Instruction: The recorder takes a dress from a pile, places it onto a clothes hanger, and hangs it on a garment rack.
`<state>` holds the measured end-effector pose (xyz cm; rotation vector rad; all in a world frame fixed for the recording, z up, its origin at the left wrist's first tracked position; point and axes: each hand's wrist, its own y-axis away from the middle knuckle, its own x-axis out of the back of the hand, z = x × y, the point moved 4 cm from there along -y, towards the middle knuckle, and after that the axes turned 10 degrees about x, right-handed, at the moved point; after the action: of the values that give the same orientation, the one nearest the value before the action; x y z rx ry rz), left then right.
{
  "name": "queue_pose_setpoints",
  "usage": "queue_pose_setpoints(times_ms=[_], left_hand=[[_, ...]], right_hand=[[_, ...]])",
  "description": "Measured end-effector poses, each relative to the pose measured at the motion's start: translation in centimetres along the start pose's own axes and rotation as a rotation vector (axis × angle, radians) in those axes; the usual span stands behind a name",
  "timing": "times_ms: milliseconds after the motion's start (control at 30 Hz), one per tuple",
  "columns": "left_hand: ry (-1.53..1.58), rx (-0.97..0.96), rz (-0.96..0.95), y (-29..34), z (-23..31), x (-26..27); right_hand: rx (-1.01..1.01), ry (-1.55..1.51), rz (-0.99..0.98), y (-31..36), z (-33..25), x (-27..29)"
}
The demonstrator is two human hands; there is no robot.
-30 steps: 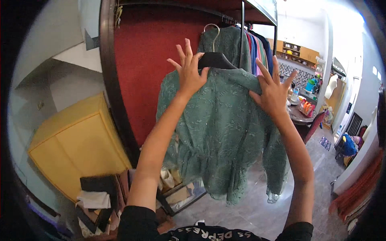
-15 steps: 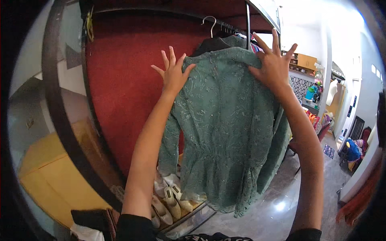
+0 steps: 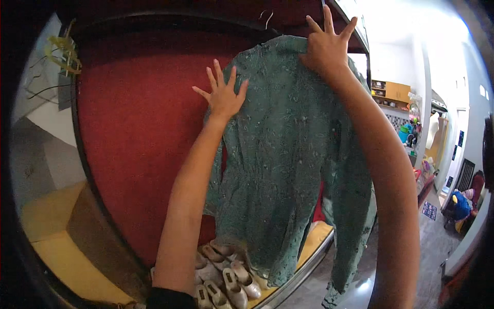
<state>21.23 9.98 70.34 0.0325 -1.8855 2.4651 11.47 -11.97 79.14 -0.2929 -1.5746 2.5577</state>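
Note:
A green lace blouse (image 3: 278, 129) with long sleeves and a gathered waist hangs in front of me, its hem low over some shoes. Above its collar shows the metal hook of a hanger (image 3: 268, 20); the rest of the hanger is hidden. My left hand (image 3: 225, 97) has its fingers spread at the blouse's left shoulder side. Higher up, my right hand (image 3: 327, 51) lies at the right shoulder, fingers fanned out and thumb against the fabric.
Behind the blouse stands a red panel (image 3: 139, 129) in a dark frame. Several pale shoes (image 3: 234, 288) sit on a yellow shelf (image 3: 314, 239) below. Yellow straps (image 3: 64, 54) hang at the left. To the right are a tiled floor, a wall cabinet (image 3: 397, 91) and a black chair (image 3: 465, 175).
The blouse and hanger hook sit higher in view, and my right hand has risen. Dark hanger shoulders above the collar no longer show. More shoes and the right sleeve have come into sight.

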Motion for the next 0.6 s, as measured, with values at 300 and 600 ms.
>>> queue_pose_setpoints(times_ms=[300,600], left_hand=[[-0.051,-0.086,0.042,-1.6,0.2,-6.6],[-0.124,-0.099,0.020,-1.5,-2.7,-9.6]], right_hand=[[0.033,0.170,0.013,-7.4,-2.4,-9.8],[0.118,-0.039,0.552,-7.9,-3.8,-12.6]])
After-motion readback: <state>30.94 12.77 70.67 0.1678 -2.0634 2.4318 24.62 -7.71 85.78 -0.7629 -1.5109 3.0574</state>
